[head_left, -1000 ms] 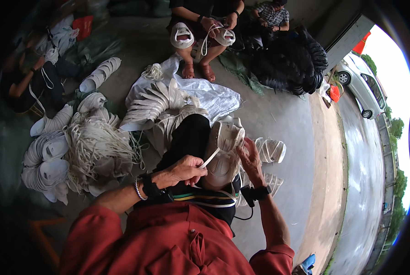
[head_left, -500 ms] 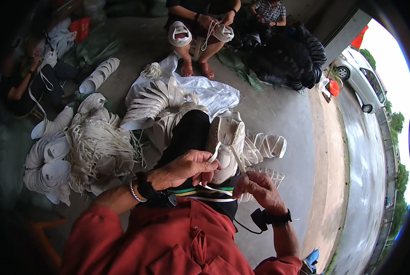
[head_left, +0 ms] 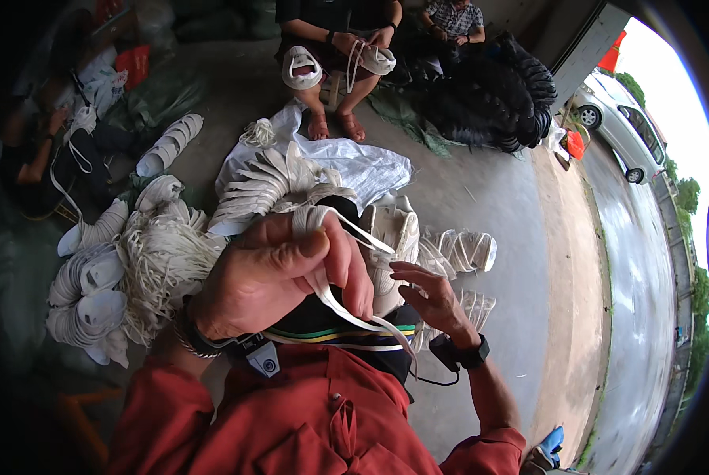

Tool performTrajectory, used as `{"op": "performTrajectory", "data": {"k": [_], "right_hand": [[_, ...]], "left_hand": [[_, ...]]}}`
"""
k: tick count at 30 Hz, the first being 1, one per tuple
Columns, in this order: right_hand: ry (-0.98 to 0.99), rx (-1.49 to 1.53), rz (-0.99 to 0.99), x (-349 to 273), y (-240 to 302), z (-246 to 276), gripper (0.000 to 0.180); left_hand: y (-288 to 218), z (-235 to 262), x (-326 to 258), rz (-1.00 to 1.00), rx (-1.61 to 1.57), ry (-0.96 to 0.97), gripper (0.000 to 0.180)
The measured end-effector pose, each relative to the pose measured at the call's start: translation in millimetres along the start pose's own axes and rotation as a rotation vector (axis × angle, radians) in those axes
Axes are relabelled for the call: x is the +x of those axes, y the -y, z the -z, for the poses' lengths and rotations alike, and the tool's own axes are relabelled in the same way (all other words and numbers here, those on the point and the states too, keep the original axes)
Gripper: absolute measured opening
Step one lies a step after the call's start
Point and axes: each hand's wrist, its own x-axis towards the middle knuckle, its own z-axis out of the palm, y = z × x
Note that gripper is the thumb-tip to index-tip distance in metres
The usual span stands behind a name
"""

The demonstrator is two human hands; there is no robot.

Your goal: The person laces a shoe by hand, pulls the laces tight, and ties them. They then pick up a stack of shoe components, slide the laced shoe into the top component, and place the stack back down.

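Note:
A white shoe upper (head_left: pixel 400 226) rests on my dark-trousered lap, toe toward me. My left hand (head_left: pixel 283 273) is lifted close to the camera, closed on a flat white shoelace (head_left: pixel 345 307). The lace wraps over its index finger; one stretch runs taut to the shoe upper's eyelet edge, and the loose tail hangs across my lap. Beside the shoe upper's right edge is my right hand (head_left: pixel 438 299), its fingers apart and slightly bent, with nothing seen in them. Whether its fingertips touch the upper cannot be made out.
Nested white shoe uppers (head_left: pixel 255 190) lie ahead on a white plastic sheet (head_left: pixel 370 170). A heap of laces (head_left: pixel 164 249) and more stacks (head_left: pixel 89 313) are at left. Bundled uppers (head_left: pixel 457 252) lie right. Co-workers sit ahead and left; a black pile (head_left: pixel 489 99) stands behind, a car (head_left: pixel 620 127) outside.
My left hand has risen toward the camera and left, drawing the shoelace with it. My right hand has let go of the lace and opened beside the shoe upper.

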Motion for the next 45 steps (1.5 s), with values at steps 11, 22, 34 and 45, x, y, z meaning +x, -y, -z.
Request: {"op": "performTrajectory", "data": {"k": [11,22,34,45], "right_hand": [[-0.095,0.748,-0.24,48,9,20,0.009],[-0.992,1.18,-0.33,-57,-87,185,0.011],[-1.205,1.157,-0.203,-169,-81,277,0.012],[-1.355,1.172,-0.355,-316,-114,332,0.013]], "left_hand": [[-46,123,-22,-0.576,0.179,-0.827,0.042],[88,280,-118,0.054,-0.368,-1.363,0.055],[167,167,-3,0.468,-0.589,-0.519,0.034],[42,302,-129,-0.215,-0.625,-1.088,0.024]]}}
